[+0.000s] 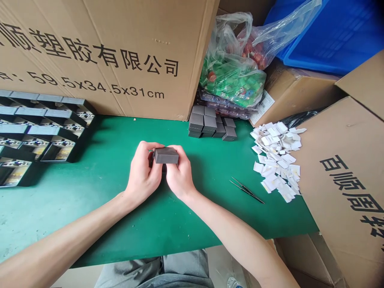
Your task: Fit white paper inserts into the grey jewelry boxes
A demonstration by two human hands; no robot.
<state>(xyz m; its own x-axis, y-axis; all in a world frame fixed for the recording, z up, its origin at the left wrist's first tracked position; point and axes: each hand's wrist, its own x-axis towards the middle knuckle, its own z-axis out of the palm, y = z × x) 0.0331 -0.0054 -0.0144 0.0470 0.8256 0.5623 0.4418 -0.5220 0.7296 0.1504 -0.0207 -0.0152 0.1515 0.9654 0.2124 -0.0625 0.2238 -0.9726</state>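
Observation:
A small dark grey box point(167, 156) is held between my two hands above the green table point(120, 236). My left hand point(145, 166) grips its left side, fingers curled behind it. From the other side my right hand point(181, 172) closes on the same box, thumb along its near face. My fingers hide most of the lower part. Several similar grey boxes point(207, 122) stand stacked beyond my hands, against the carton. To the right of my right forearm lies a pair of metal tweezers point(247, 190).
Rows of open black boxes point(45, 132) stand at the left. A heap of white pieces point(277, 156) lies at the right beside a cardboard carton point(345, 160). A large carton point(105, 24) walls the back. Plastic bags of green parts point(234, 78) and a blue crate point(336, 36) sit back right.

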